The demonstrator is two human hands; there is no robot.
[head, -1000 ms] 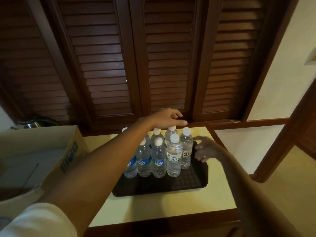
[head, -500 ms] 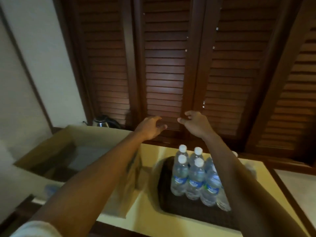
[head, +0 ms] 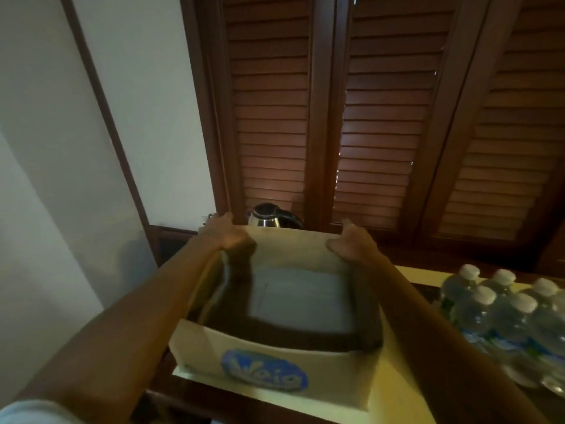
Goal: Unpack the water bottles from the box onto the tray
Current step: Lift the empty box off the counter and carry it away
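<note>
An open cardboard box (head: pixel 275 368) with a round blue logo on its near wall sits on the pale table. I see no bottle inside, only its grey bottom. My left hand (head: pixel 224 232) grips the far left corner of the box's rim. My right hand (head: pixel 351 244) grips the far right corner of the same rim. Several clear water bottles (head: pixel 501 313) with white caps stand upright in a cluster at the right edge of the view, on a dark tray (head: pixel 426 293) of which only a strip shows.
A steel kettle (head: pixel 267 217) with a black lid stands just behind the box. Dark louvred wooden doors (head: pixel 351 117) rise behind the table. A white wall (head: pixel 61 148) lies to the left. The table's front edge (head: pixel 229 384) runs under the box.
My view has swung left from the tray to the box. Both hands left the bottles, crossed over to the box and now grip its far rim.
</note>
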